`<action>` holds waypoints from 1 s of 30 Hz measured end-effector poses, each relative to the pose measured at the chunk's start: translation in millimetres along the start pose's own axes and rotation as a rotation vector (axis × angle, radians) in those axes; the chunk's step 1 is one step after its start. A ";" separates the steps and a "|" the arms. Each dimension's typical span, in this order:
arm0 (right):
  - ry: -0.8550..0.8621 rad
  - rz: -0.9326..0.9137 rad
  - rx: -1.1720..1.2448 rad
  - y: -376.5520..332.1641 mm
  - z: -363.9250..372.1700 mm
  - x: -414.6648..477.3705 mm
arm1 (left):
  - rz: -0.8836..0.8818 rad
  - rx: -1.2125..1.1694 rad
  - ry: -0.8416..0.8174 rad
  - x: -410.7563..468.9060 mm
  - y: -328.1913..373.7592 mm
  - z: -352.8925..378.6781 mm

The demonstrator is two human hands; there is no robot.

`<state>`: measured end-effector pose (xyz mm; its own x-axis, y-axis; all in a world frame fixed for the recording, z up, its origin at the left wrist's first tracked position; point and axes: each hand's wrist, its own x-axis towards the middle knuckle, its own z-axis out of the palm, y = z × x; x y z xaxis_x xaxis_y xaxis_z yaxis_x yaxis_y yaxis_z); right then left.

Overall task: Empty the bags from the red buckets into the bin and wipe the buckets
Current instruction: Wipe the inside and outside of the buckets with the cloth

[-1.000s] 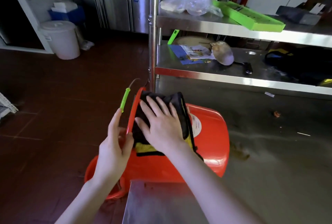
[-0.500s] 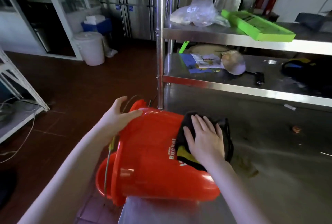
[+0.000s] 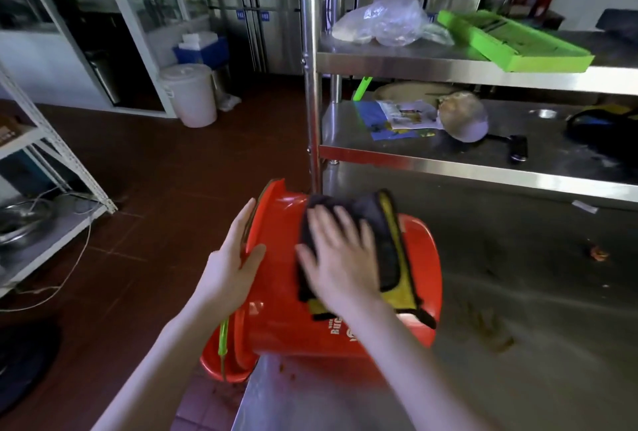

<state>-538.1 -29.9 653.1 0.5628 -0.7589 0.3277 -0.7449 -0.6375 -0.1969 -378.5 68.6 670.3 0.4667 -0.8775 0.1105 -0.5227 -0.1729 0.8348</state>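
The black-and-yellow cloth (image 3: pixel 386 244) is pressed against the side of the red bucket (image 3: pixel 276 313) by the right hand (image 3: pixel 340 258), whose fingers are spread flat and straight over the fabric; motion blur is seen on them. The bucket's rim is pinched by the left hand (image 3: pixel 234 258), with the straight fingers laid along the mouth side and the thumb set on the outer wall.

The bucket is laid on its side at the near left corner of the stainless steel table (image 3: pixel 535 344). Its mouth is turned to the left and hangs past the table edge over the floor, and its base is pointed right. White lettering is printed on the wall just below the cloth. A wire handle with a green grip (image 3: pixel 223 337) is seen hanging at the lower part of the mouth.

Brown smears and crumbs are scattered on the table top. Behind the bucket a steel shelf rack (image 3: pixel 448 69) is stood on the table: a clear plastic bag (image 3: pixel 386 19) and a green tray (image 3: pixel 511 44) are kept on the upper shelf, and printed leaflets (image 3: pixel 400 116) on the lower one. Farther left, on the dark red tiled floor (image 3: pixel 138 168), a white lidded bucket (image 3: pixel 190 95) is placed before a blue cooler box (image 3: pixel 202 50).
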 end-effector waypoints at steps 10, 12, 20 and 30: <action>-0.039 0.318 -0.050 62.3 -8.2 -5.5 | 0.027 -0.023 0.022 -17.8 -7.3 1.5; -0.136 0.476 -0.012 97.0 -17.3 -4.6 | 0.052 -0.043 0.008 -23.6 -7.0 3.6; -0.034 0.085 -0.038 -12.1 -1.7 19.0 | 0.131 -0.073 0.000 -28.4 -13.6 1.5; -0.140 0.296 -0.030 60.5 -12.5 4.7 | 0.137 -0.109 0.002 -50.2 -18.0 5.2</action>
<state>-585.0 -70.4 654.3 0.3621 -0.9231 0.1296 -0.8928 -0.3834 -0.2364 -396.2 113.4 647.0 0.3981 -0.8886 0.2281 -0.5010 -0.0023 0.8654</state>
